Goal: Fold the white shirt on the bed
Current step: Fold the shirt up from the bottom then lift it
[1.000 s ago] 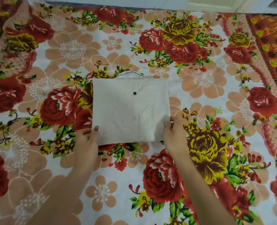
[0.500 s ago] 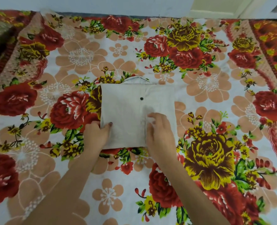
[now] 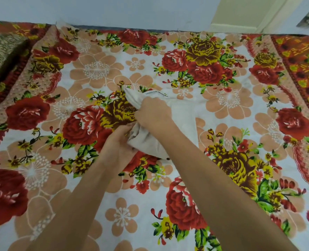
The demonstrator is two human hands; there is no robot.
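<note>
- The white shirt (image 3: 181, 118) lies near the middle of the bed (image 3: 95, 178), on the flowered sheet. It is bunched into a compact bundle, with its collar (image 3: 155, 92) at the far end.
- The left hand (image 3: 120, 144) grips the near-left edge of the bundle, its fingers curled into the cloth.
- The right hand (image 3: 152, 115) sits on top just beyond the left one. Its fingers bend down over the far-left part of the fabric and appear to clutch it. The 2 hands are close together, both on the shirt.
- 1 dark button (image 3: 167, 159) shows at the near edge, beside the right forearm.
- The cloth looks thin, light and limp. It creases where it is squeezed and sags between the hands, so it will not hold a shape on its own.
- It is probably neither slippery nor fragile, though stacked layers may slide apart if only the top one is pinched.
- The best hold is likely along a folded edge, with the fingers under all layers and the thumb on top, 1 hand near each end.
- A brown patterned cloth (image 3: 1, 55) lies at the far-left corner, well apart from the shirt.
</note>
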